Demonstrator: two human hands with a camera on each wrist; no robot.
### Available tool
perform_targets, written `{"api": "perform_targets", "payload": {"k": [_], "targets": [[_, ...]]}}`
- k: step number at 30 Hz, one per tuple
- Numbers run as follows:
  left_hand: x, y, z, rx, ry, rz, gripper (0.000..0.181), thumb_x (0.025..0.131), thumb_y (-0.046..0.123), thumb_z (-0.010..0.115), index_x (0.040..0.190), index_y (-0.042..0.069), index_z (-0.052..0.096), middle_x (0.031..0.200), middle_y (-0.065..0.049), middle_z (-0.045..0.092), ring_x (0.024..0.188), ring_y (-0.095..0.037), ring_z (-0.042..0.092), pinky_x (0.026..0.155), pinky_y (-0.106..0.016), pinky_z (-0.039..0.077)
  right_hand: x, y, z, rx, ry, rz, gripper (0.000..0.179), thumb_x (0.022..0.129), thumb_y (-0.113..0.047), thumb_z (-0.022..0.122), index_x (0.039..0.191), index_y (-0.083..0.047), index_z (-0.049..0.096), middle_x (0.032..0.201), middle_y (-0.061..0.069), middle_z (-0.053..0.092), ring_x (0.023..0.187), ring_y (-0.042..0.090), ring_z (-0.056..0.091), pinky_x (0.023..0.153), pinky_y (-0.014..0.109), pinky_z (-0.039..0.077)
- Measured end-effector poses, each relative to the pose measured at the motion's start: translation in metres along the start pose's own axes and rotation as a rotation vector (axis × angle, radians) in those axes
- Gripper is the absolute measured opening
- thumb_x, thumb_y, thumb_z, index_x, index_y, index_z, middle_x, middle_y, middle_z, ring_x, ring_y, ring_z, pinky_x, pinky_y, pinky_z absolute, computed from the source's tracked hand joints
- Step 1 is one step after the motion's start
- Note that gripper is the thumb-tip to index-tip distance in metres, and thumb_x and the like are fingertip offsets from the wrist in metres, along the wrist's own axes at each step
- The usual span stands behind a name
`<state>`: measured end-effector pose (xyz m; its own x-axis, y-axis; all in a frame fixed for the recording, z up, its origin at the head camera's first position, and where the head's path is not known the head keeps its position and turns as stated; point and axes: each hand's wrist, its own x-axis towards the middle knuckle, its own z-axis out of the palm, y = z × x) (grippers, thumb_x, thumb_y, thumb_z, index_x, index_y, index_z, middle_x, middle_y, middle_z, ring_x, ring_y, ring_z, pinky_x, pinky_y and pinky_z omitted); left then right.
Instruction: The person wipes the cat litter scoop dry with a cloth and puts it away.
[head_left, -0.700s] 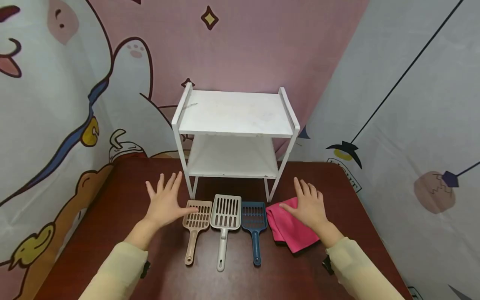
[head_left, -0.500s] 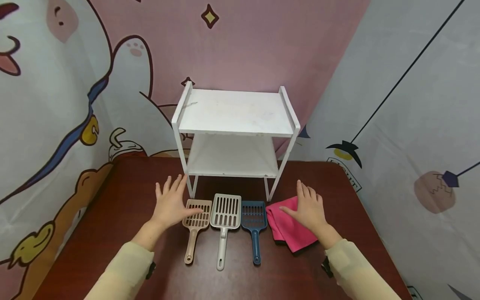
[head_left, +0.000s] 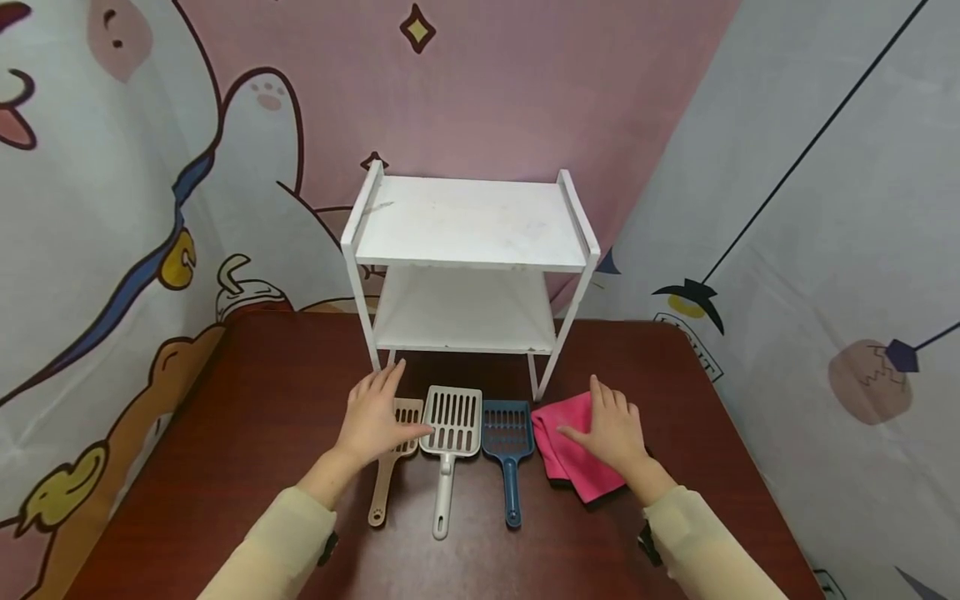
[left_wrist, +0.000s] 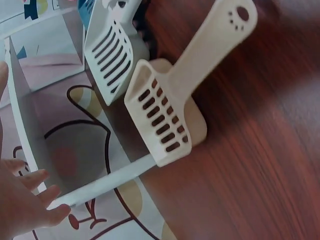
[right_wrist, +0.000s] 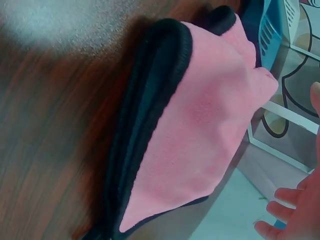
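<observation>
Three slotted litter scoops lie in a row on the table, handles toward me: a beige scoop (head_left: 383,492), a white scoop (head_left: 445,483) and a blue scoop (head_left: 511,479). My left hand (head_left: 371,421) hovers over the beige scoop's head, hiding part of it; its thumb reaches across to the white scoop's edge in the head view. To the right of the blue scoop sits a folded pink cloth (head_left: 562,450) with black edging. Above the cloth is my right hand (head_left: 617,429), fingers spread and holding nothing. In the left wrist view the beige scoop (left_wrist: 162,115) shows whole.
Behind the scoops stands a white two-tier shelf (head_left: 465,225), its front legs close to the scoop heads. The dark red-brown table (head_left: 247,433) runs back to a wall hanging (head_left: 525,92) with cartoon prints.
My left hand has moved right, from beside the beige scoop to over its head. My right hand has shifted slightly left and down over the cloth. The scoops stay put.
</observation>
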<state>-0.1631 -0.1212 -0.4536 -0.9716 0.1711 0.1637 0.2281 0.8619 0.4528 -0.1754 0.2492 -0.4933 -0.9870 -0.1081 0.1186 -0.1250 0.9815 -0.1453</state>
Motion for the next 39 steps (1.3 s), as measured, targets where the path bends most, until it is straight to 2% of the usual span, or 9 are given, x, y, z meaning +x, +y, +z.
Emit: {"api": "perform_targets", "payload": {"k": [9, 15, 24, 34, 39], "targets": [[-0.003, 0.004, 0.012, -0.014, -0.059, -0.049, 0.110, 0.064, 0.055, 0.078, 0.148, 0.008, 0.025, 0.144, -0.021, 0.037, 0.130, -0.043, 0.034, 0.105, -0.059, 0.027, -0.003, -0.003, 0.003, -0.012, -0.021, 0.005, 0.103, 0.073, -0.063, 0.064, 0.143, 0.003, 0.027, 0.136, 0.024, 0.045, 0.121, 0.041, 0.040, 0.094, 0.058, 0.036], [-0.007, -0.004, 0.018, -0.003, -0.064, -0.073, 0.110, 0.064, 0.055, 0.078, 0.148, 0.009, 0.024, 0.145, -0.020, 0.037, 0.130, -0.041, 0.035, 0.103, -0.058, 0.029, -0.003, -0.006, 0.006, -0.017, -0.018, 0.001, 0.103, 0.073, -0.062, 0.066, 0.142, 0.004, 0.028, 0.135, 0.025, 0.045, 0.120, 0.041, 0.041, 0.093, 0.057, 0.037], [-0.016, -0.017, 0.022, -0.031, -0.078, -0.111, 0.107, 0.065, 0.051, 0.079, 0.147, 0.008, 0.025, 0.144, -0.020, 0.037, 0.129, -0.041, 0.036, 0.099, -0.059, 0.032, -0.002, -0.011, 0.011, -0.017, -0.063, 0.002, 0.103, 0.074, -0.063, 0.065, 0.143, 0.003, 0.027, 0.137, 0.025, 0.042, 0.124, 0.042, 0.038, 0.094, 0.058, 0.035], [-0.026, -0.032, 0.026, -0.103, -0.100, -0.181, 0.108, 0.065, 0.049, 0.081, 0.148, 0.009, 0.023, 0.141, -0.025, 0.037, 0.122, -0.044, 0.043, 0.089, -0.056, 0.045, -0.003, -0.015, 0.016, -0.021, -0.059, 0.000, 0.102, 0.073, -0.062, 0.065, 0.142, 0.004, 0.030, 0.135, 0.024, 0.045, 0.121, 0.041, 0.042, 0.092, 0.057, 0.037], [-0.032, -0.040, 0.030, -0.163, -0.089, -0.203, 0.110, 0.066, 0.042, 0.082, 0.148, 0.003, 0.020, 0.138, -0.028, 0.038, 0.120, -0.044, 0.046, 0.090, -0.054, 0.045, -0.002, -0.016, 0.020, -0.007, -0.054, -0.002, 0.100, 0.073, -0.061, 0.067, 0.141, 0.004, 0.032, 0.134, 0.024, 0.046, 0.120, 0.041, 0.043, 0.094, 0.059, 0.037]]}}
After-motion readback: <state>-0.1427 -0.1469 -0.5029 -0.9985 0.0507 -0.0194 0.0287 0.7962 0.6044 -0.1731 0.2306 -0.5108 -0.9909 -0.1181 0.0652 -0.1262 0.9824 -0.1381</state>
